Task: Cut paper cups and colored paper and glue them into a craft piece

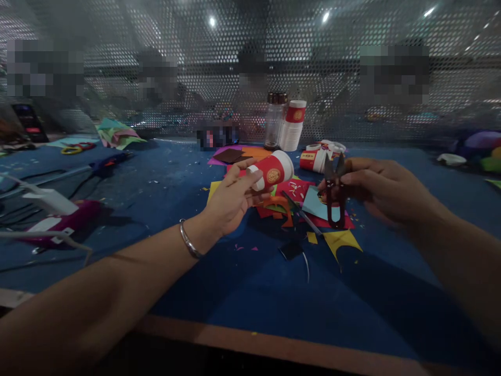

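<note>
Held red-and-white paper cup, middle of scene: round gold emblem on red band, filled with bold block lettering in stacked rows; wording too blurred to read with certainty. Upright paper-cup stack, far, just right of middle: similar round gold emblem on red band of topmost cup; lettering too small to read. Red-and-white paper cup on its side, farther right: pale rectangular label with single row of dark marks; illegible. Smartphone, far left: lit screen with red patch; characters unreadable.
</note>
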The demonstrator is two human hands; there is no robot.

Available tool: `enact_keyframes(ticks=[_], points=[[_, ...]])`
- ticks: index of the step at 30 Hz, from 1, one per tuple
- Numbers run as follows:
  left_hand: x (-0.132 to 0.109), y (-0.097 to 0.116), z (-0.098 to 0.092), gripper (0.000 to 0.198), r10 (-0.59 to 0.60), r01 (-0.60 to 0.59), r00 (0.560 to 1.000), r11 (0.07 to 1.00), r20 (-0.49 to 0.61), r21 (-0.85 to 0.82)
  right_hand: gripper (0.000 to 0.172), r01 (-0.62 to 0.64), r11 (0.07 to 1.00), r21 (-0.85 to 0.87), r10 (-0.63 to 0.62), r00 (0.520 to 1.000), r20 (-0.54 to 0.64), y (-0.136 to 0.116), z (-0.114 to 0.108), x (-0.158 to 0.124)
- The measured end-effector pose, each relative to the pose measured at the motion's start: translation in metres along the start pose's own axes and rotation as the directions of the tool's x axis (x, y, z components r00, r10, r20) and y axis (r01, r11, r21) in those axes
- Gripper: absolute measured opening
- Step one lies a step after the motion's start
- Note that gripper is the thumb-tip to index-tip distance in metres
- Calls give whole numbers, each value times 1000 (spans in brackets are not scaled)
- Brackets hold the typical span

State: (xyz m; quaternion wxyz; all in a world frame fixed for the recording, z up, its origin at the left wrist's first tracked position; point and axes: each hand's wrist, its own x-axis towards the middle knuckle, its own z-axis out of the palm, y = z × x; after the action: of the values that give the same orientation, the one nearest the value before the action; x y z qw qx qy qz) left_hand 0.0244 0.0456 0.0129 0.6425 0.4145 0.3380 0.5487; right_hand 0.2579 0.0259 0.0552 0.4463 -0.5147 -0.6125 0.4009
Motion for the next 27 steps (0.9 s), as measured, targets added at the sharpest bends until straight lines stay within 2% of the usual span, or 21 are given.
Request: enact_keyframes(ticks=[4,8,11,14,19,27], points=[[0,-5,3,30,1,-2,1000,1000,-28,-12,6,-85,960,267,81,996,24,-4,18,-7],[-1,-10,6,31,74,-77,996,996,-53,-40,7,-193,917,350,162,980,115,-4,29,-12],[-4,-12,8,42,82,-83,996,996,-18,-40,10,-219,915,338,181,973,140,-1,36,-14],[-7,-12,9,46,62,-62,998,998,8,-23,12,-200,938,282,173,978,118,4,42,-14],[-10,-14,11,41,96,-96,995,995,3,-11,34,-181,969,167,170,982,78,12,48,-15],[-10,-18,13,47,149,-150,988,988,28,31,47,-217,968,128,211,976,56,10,55,-20]])
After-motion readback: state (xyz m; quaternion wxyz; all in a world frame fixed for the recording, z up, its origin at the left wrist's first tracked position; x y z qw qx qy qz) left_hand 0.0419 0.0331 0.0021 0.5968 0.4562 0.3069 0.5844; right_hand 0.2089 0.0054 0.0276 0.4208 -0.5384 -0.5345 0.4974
